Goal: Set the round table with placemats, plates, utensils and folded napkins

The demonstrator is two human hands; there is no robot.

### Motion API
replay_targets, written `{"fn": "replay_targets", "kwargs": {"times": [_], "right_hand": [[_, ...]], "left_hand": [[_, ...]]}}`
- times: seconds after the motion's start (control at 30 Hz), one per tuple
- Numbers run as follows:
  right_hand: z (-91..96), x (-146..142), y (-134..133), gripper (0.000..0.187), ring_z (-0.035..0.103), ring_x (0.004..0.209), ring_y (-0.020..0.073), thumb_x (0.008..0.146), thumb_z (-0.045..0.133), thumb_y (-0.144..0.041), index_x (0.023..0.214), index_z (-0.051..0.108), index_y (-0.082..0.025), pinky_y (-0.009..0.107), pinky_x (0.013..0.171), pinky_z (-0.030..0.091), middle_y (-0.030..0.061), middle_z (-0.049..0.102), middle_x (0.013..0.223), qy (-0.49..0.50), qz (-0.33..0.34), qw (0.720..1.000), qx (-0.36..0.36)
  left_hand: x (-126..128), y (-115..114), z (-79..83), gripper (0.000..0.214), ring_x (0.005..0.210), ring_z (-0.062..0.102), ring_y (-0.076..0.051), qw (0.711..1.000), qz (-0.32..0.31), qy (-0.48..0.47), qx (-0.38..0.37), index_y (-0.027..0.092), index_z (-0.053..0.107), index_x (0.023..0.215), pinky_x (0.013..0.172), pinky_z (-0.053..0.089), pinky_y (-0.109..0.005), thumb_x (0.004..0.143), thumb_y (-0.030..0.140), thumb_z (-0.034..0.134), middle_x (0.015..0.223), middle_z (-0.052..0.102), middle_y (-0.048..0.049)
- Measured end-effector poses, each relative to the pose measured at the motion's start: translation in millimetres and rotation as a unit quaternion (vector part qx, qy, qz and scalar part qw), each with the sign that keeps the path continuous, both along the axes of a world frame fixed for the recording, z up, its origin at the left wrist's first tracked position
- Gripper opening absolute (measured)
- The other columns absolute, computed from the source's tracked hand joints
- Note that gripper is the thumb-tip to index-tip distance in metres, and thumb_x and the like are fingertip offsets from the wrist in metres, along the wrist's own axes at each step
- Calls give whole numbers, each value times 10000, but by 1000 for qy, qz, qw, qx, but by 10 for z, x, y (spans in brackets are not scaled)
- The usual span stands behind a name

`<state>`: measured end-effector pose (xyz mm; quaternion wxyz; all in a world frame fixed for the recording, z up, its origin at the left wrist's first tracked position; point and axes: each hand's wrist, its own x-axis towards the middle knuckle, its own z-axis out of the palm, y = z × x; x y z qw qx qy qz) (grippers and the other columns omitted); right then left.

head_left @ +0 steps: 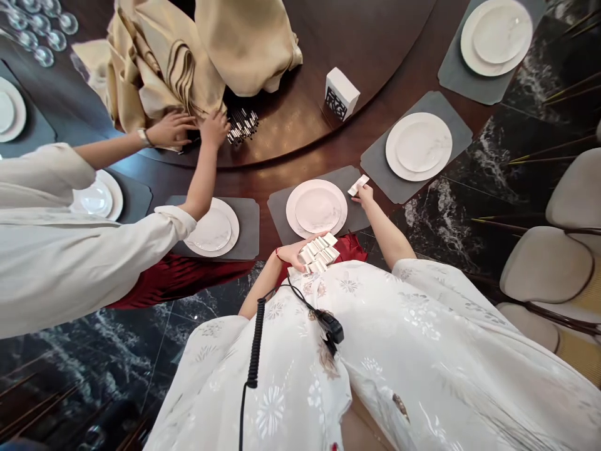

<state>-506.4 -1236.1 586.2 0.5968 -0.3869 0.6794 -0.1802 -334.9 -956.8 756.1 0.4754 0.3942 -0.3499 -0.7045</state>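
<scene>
My left hand is cupped palm-up against my white dress and holds a stack of several small white rectangular pieces. My right hand reaches out to the right side of the grey placemat and pinches one small white piece at the mat's far right corner. Between my hands on that mat lies a white plate with a smaller plate on top.
A co-worker in white at the left has both hands on beige cloths beside a bundle of chopsticks on the round turntable. More place settings ring the table. A white box, glasses and chairs stand around.
</scene>
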Motion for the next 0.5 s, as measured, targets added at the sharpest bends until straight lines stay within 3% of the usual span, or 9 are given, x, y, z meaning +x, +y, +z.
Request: {"fn": "replay_targets", "kwargs": {"times": [0.07,0.13,0.2,0.27,0.37,0.5], "right_hand": [[-116,97,19,130,643,740,86,1025,456,-133,964,566,-164,229,737,598,-3,661,807,-56,-51,997,26],[-198,179,63,115,662,749,78,1021,495,-139,925,555,-161,211,755,601,0,668,793,-84,-86,992,38],[-251,231,125,129,663,727,72,995,575,-141,870,549,-158,187,752,596,-5,660,746,-77,-114,990,36],[-286,246,180,167,663,701,73,969,639,-149,833,544,-162,174,730,594,-8,654,707,-59,-125,990,33],[-313,219,201,206,667,680,76,984,638,-175,806,535,-166,173,702,592,-3,654,690,-46,-102,993,47],[-302,192,140,224,657,665,64,1012,599,-162,801,525,-162,172,714,584,-5,647,688,-41,-58,996,58]], "left_hand": [[21,19,-8,1134,1519,348,-426,997,53,-48,-14,156,605,1300,1141,445,-425,238,312,972,1413,585,-207],[40,24,-32,936,1532,359,-325,980,152,-127,-10,171,515,1406,1128,409,-472,581,484,829,1432,570,-118],[60,25,-58,731,1519,385,-221,955,230,-187,17,219,388,1512,1098,409,-524,835,431,563,1434,565,-25],[80,31,-70,707,1511,400,-214,950,240,-195,38,249,399,1528,1100,433,-481,852,397,542,1423,589,-8],[85,45,-44,681,1515,381,-300,967,190,-169,25,240,548,1435,1097,427,-442,807,484,642,1378,619,-29],[63,29,50,810,1510,373,-356,968,167,-187,11,213,613,1370,1090,432,-443,653,547,791,1353,636,-48]]}}
